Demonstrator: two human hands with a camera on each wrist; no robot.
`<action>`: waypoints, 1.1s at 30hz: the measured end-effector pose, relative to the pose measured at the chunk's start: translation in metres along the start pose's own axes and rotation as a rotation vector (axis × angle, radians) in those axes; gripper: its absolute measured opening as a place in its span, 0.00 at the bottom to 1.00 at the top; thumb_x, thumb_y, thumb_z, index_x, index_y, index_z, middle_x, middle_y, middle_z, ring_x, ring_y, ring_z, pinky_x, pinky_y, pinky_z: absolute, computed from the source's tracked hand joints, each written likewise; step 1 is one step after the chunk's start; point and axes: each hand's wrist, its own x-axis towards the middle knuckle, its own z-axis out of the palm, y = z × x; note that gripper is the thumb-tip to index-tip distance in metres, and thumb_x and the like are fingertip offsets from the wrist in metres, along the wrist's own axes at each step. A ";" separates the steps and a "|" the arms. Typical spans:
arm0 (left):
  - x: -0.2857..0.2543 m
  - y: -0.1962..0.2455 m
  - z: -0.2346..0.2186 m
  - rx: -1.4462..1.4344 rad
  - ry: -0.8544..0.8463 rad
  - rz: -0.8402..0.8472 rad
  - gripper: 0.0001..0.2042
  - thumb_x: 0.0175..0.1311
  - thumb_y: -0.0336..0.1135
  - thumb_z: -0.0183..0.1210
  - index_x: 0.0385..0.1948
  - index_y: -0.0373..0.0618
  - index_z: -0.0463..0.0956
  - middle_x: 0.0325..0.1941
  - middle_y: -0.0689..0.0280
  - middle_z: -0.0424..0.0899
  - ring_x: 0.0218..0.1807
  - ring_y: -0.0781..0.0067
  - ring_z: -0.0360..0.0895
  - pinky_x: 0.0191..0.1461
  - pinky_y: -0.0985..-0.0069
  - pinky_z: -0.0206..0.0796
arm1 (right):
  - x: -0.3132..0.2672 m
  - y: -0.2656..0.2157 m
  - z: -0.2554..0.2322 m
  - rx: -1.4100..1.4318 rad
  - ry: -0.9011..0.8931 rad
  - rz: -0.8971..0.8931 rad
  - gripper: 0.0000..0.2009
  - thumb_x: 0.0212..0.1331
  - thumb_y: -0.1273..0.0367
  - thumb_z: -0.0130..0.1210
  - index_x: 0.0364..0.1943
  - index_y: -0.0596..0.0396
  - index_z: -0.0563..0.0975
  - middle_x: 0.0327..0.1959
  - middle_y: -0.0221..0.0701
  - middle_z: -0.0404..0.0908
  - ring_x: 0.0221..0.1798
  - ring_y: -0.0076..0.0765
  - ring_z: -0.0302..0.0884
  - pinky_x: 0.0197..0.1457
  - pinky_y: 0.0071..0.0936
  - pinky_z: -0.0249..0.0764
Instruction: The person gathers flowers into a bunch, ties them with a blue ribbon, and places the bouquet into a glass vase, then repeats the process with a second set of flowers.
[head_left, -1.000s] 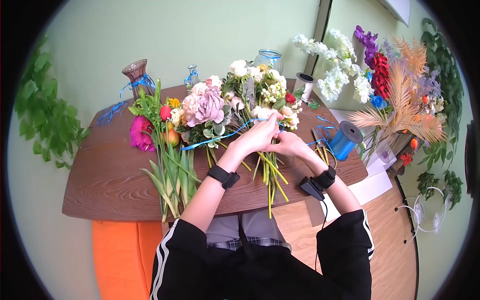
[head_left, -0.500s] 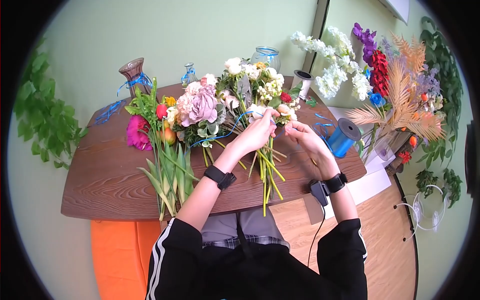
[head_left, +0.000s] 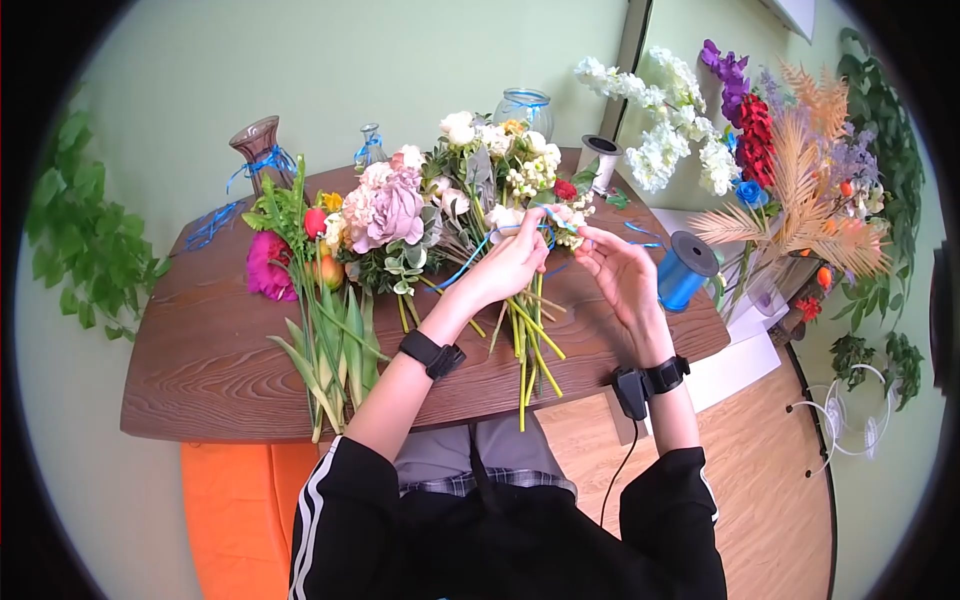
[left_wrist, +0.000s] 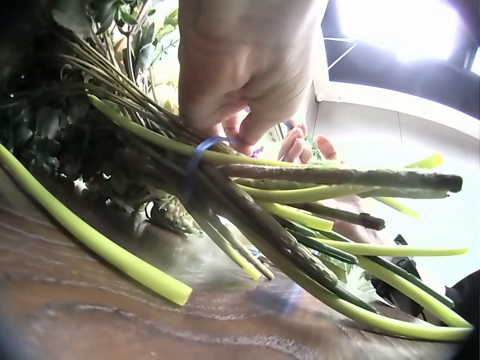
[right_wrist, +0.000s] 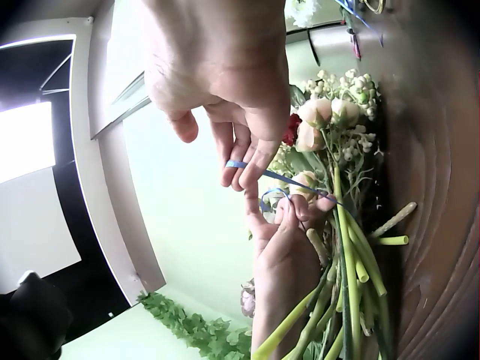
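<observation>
A bouquet of white roses and berry sprigs (head_left: 525, 175) lies on the table, its green stems (head_left: 530, 345) pointing toward the person. Around the stems passes a thin blue ribbon (left_wrist: 196, 165). My left hand (head_left: 508, 265) is over the stems and pinches the ribbon where it crosses them. To its right, my right hand (head_left: 622, 275) is raised, palm turned inward. Its bent fingers hold a length of ribbon (right_wrist: 281, 177) that runs taut to the left fingertips (right_wrist: 289, 214). One ribbon tail trails left across the table.
A pink and mauve bouquet (head_left: 385, 210) and a bunch with tulips (head_left: 318, 222) lie at left. The blue ribbon spool (head_left: 680, 280) stands at right, a white spool (head_left: 600, 165) behind. Vases (head_left: 262, 155) with ribbon bows line the back; tall flowers (head_left: 790, 200) fill the right.
The hands were together over the stems; my right hand has drawn away to the right and turned palm inward, with ribbon now stretched between them. My left hand has stayed near the stems.
</observation>
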 end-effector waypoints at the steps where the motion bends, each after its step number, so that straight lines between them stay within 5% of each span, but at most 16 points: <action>1: 0.001 0.000 0.000 -0.003 0.005 0.002 0.23 0.60 0.25 0.39 0.56 0.49 0.43 0.23 0.66 0.66 0.30 0.76 0.70 0.40 0.77 0.62 | -0.001 0.003 -0.003 -0.124 0.031 -0.009 0.15 0.55 0.69 0.47 0.43 0.66 0.69 0.38 0.39 0.74 0.40 0.31 0.72 0.47 0.25 0.67; 3: 0.002 -0.001 0.000 -0.033 0.010 0.004 0.24 0.60 0.25 0.40 0.57 0.49 0.42 0.24 0.66 0.67 0.30 0.76 0.70 0.40 0.77 0.62 | -0.003 0.009 -0.005 -0.372 0.093 -0.027 0.14 0.53 0.72 0.49 0.44 0.64 0.69 0.36 0.38 0.75 0.38 0.28 0.73 0.46 0.23 0.68; 11: 0.001 0.005 -0.004 -0.052 -0.017 0.020 0.28 0.59 0.24 0.41 0.59 0.50 0.38 0.26 0.64 0.69 0.30 0.76 0.70 0.41 0.77 0.62 | 0.000 0.020 -0.003 -0.393 0.104 0.043 0.09 0.51 0.73 0.52 0.37 0.60 0.74 0.42 0.36 0.74 0.37 0.25 0.74 0.42 0.20 0.71; 17: 0.002 0.005 0.001 -0.214 -0.050 0.052 0.32 0.58 0.21 0.41 0.60 0.54 0.32 0.27 0.64 0.70 0.33 0.78 0.69 0.43 0.78 0.62 | 0.016 0.028 0.007 -0.676 0.081 0.083 0.06 0.50 0.73 0.52 0.33 0.59 0.77 0.42 0.31 0.73 0.33 0.19 0.72 0.33 0.14 0.69; 18: 0.002 0.004 0.001 -0.208 -0.047 0.058 0.32 0.58 0.21 0.41 0.60 0.54 0.31 0.28 0.64 0.70 0.33 0.78 0.69 0.43 0.78 0.62 | 0.018 0.031 0.008 -0.667 0.100 0.018 0.07 0.49 0.71 0.55 0.31 0.59 0.78 0.28 0.27 0.77 0.28 0.17 0.70 0.28 0.13 0.66; 20: 0.000 0.005 0.001 -0.199 -0.042 0.069 0.34 0.58 0.21 0.42 0.60 0.54 0.30 0.29 0.64 0.70 0.34 0.78 0.69 0.42 0.78 0.62 | 0.023 0.030 0.003 -0.662 0.182 0.019 0.07 0.48 0.71 0.56 0.31 0.59 0.78 0.27 0.27 0.77 0.27 0.16 0.70 0.28 0.13 0.66; 23: -0.004 0.008 -0.005 -0.037 -0.014 -0.039 0.30 0.58 0.23 0.43 0.58 0.52 0.35 0.31 0.63 0.70 0.33 0.77 0.69 0.43 0.77 0.61 | 0.025 0.029 0.006 -0.674 0.297 -0.018 0.07 0.48 0.71 0.55 0.32 0.59 0.78 0.24 0.28 0.78 0.25 0.16 0.71 0.28 0.12 0.66; 26: -0.010 0.006 -0.008 0.045 0.035 0.007 0.17 0.57 0.24 0.44 0.48 0.47 0.53 0.30 0.63 0.70 0.32 0.73 0.69 0.42 0.76 0.61 | 0.028 0.029 0.004 -0.778 0.313 -0.022 0.07 0.47 0.72 0.55 0.31 0.60 0.78 0.23 0.28 0.78 0.23 0.16 0.71 0.26 0.13 0.67; 30: -0.022 0.016 -0.023 0.472 -0.037 0.205 0.02 0.48 0.26 0.48 0.24 0.42 0.66 0.25 0.63 0.67 0.36 0.65 0.67 0.41 0.73 0.61 | 0.032 0.024 0.008 -1.080 0.311 0.001 0.06 0.42 0.72 0.55 0.25 0.60 0.78 0.19 0.30 0.78 0.21 0.19 0.72 0.25 0.17 0.68; 33: -0.030 0.022 -0.030 0.743 -0.050 0.270 0.05 0.45 0.25 0.48 0.26 0.44 0.67 0.25 0.64 0.67 0.36 0.66 0.66 0.41 0.74 0.61 | 0.031 0.017 0.024 -1.413 0.253 -0.003 0.05 0.39 0.72 0.56 0.22 0.58 0.79 0.18 0.33 0.77 0.20 0.25 0.74 0.26 0.22 0.69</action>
